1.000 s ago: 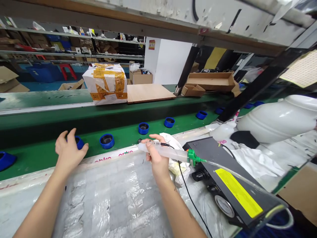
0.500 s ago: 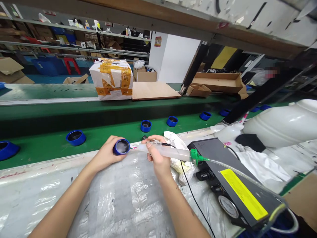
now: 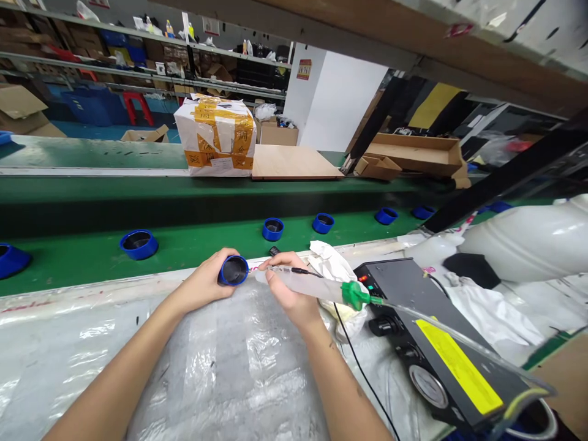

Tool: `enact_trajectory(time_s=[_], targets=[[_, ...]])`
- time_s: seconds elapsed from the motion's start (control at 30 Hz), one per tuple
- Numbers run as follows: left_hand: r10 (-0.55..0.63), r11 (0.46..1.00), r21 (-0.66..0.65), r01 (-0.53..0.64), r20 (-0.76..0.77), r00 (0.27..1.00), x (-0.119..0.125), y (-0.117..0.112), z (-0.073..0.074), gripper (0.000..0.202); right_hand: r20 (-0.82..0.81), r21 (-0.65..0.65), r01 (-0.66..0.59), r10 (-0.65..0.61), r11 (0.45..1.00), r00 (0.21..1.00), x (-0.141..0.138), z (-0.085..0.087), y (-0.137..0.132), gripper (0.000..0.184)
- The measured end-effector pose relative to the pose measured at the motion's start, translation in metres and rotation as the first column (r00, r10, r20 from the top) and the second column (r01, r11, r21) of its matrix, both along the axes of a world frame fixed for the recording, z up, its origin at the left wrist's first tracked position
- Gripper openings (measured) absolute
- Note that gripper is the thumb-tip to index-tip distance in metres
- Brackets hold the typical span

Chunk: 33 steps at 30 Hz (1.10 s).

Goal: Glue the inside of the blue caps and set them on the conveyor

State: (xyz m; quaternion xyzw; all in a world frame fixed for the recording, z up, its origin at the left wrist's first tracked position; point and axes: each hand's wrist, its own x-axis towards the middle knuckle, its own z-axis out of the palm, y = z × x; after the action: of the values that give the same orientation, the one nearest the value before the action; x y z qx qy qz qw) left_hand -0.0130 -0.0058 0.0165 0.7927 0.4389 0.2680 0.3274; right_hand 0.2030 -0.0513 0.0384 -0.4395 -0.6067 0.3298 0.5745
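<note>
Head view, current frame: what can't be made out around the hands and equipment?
Head view throughout:
- Left hand: some fingers hidden behind the held blue piece.
- Syringe in the right hand: tip too small to tell whether it touches that piece.
- Gauge: reading too small and blurred.
- White jug: cut off by the right edge.

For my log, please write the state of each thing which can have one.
Left hand, closed on blue cup
Right hand, closed on syringe
Blue cup, tilted
Two middle cups, upright
Syringe, tube attached
Grey box, lights lit
White carton, taped
Long box, open
White cloths, crumpled
</note>
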Motion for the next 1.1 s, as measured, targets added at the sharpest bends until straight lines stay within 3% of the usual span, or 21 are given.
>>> enact_trajectory(time_s=[0.2, 0.77, 1.1], targets=[[0.002, 1.000, -0.003, -0.002, -0.015, 1.000, 0.0016, -0.0001, 0.0012, 0.050, 0.103, -0.004, 0.014, -0.013, 1.000, 0.995, -0.0015, 0.0017, -0.0037, 0.005], [0.012, 1.000, -0.004, -0.012, -0.023, 1.000, 0.0015, -0.0012, -0.0008, 0.050, 0.105, 0.017, 0.011, -0.012, 1.000, 0.994, -0.0051, 0.0071, -0.0047, 0.005], [-0.015, 0.998, 0.064, 0.016, -0.014, 1.000, 0.0017, -0.0008, -0.0022, 0.050, 0.157, -0.019, -0.011, 0.014, 1.000, 0.988, -0.0087, 0.0089, -0.0079, 0.004]])
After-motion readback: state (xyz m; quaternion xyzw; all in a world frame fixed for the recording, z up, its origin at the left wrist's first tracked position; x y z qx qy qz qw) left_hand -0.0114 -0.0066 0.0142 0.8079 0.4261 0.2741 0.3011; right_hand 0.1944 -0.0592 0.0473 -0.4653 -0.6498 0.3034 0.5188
